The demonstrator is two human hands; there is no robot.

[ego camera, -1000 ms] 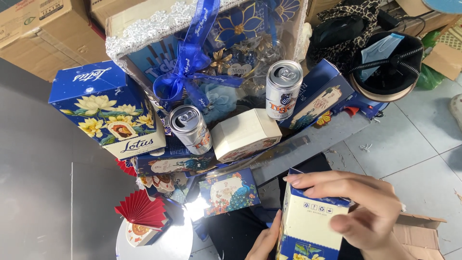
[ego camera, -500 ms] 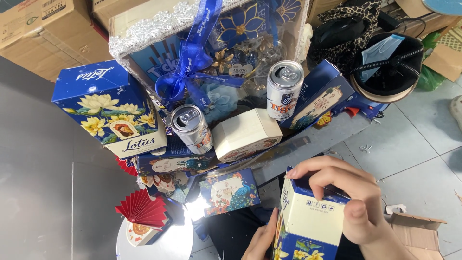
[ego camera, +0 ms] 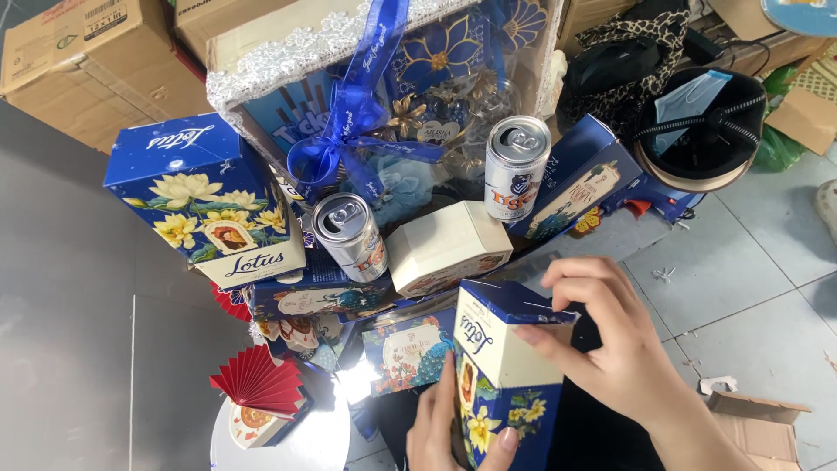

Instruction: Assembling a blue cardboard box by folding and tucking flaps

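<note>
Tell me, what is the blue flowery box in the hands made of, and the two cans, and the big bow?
The box looks like printed cardboard: flat folded panels, a creased top flap, slight sheen. The two cans look like shiny metal, with silvery tops and pull tabs. The blue bow seems to be glossy ribbon, satin or plastic; which one can't be told.
</note>
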